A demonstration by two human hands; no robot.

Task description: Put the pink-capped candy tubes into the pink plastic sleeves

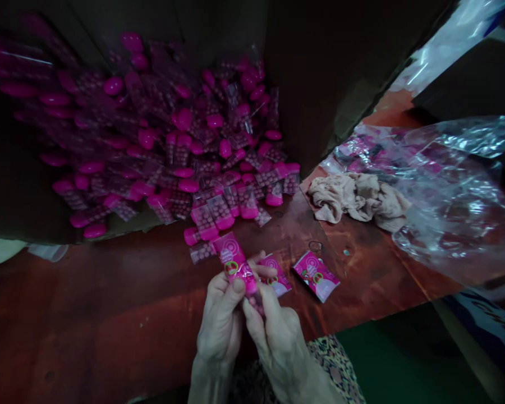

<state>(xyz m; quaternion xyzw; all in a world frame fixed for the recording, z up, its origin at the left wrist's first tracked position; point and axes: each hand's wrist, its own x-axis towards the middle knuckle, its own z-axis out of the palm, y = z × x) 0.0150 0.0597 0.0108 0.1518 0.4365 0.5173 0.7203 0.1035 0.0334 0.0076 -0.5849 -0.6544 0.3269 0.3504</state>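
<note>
A pink printed sleeve [232, 258] is pinched in my left hand [221, 320], thumb on its front. My right hand [280, 328] grips a small clear candy box [256, 304] of pink balls at the lower end of the sleeve. How far the box sits inside the sleeve is hidden by my fingers. Just beyond my hands lies a large pile of similar clear candy boxes with pink caps [183, 120]. To the right, a flat stack of printed sleeves [318, 276] rests on the table, and another sleeve [278, 276] lies partly behind my right fingers.
A dark open carton [311, 73] surrounds the pile on the reddish-brown table [109, 314]. A crumpled cloth [357, 199] and a clear plastic bag [454, 196] with pink pieces lie to the right. A rubber band [315, 246] is near the sleeves.
</note>
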